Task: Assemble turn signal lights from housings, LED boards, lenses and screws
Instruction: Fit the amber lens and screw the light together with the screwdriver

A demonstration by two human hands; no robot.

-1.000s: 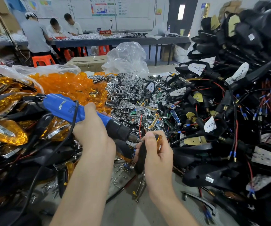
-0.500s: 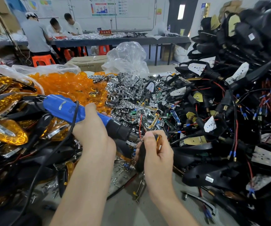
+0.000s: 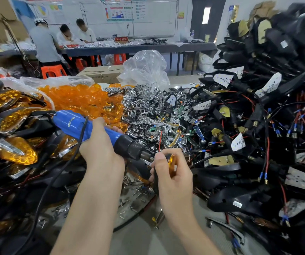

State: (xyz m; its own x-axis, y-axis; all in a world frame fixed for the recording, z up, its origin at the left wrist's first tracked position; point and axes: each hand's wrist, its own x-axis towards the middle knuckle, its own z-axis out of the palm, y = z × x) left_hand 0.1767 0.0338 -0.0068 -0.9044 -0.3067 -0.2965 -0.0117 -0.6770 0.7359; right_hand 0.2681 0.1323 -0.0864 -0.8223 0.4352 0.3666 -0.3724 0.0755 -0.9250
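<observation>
Centrally, the left hand (image 3: 100, 150) grips a glossy blue cylindrical screwdriver (image 3: 70, 123), its ribbed black nose meeting the turn signal light (image 3: 171, 161) — smooth black housing, translucent amber lens — clutched in the right hand (image 3: 173, 173) above the grey counter (image 3: 148, 240).

Glossy amber plastic lenses (image 3: 78, 100) — chrome-bright reflectors (image 3: 142, 107)

**Bright, even light; soft, bent edges**

I saw flat, bright room light with only weak shadows. Glare sat on the plastic bag (image 3: 146, 70) and the chrome reflectors (image 3: 142, 109), and the door window (image 3: 206, 15) blew out white. The left hand (image 3: 100, 148) and right hand (image 3: 173, 173) were sharp. The stacked housings (image 3: 295, 34) at upper right were smeared and curved.
</observation>
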